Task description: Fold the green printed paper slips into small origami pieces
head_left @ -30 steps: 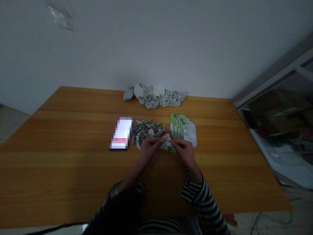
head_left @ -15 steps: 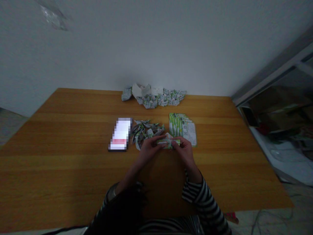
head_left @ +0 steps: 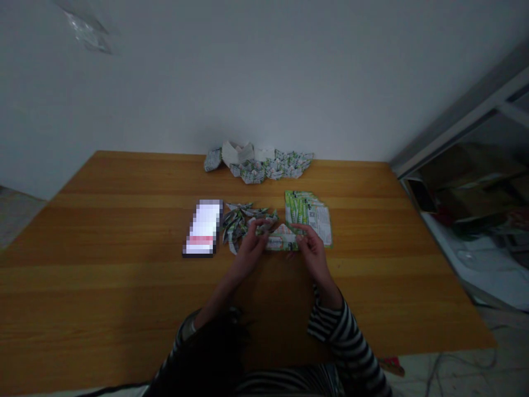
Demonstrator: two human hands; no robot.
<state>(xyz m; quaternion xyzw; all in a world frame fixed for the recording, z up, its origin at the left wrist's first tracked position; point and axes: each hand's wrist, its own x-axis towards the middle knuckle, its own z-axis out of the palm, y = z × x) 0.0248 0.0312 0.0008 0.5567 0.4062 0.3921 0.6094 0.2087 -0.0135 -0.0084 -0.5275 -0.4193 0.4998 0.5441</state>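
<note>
My left hand [head_left: 250, 250] and my right hand [head_left: 312, 249] hold a small folded piece of green-and-white printed paper [head_left: 282, 239] between them, low over the wooden table [head_left: 103, 259]. Fingers of both hands pinch its ends. Just behind my left hand lies a heap of small folded paper pieces [head_left: 243, 218]. A flat stack of green-and-white printed sheets [head_left: 309, 214] lies behind my right hand.
A phone with a lit screen [head_left: 203, 227] lies left of the folded heap. A larger pile of folded paper shapes [head_left: 260, 163] sits at the table's far edge by the white wall. Shelving with clutter [head_left: 467, 198] stands to the right.
The paper piece between my hands has been spread wider and sits flatter near the table; both hands have shifted slightly away from me.
</note>
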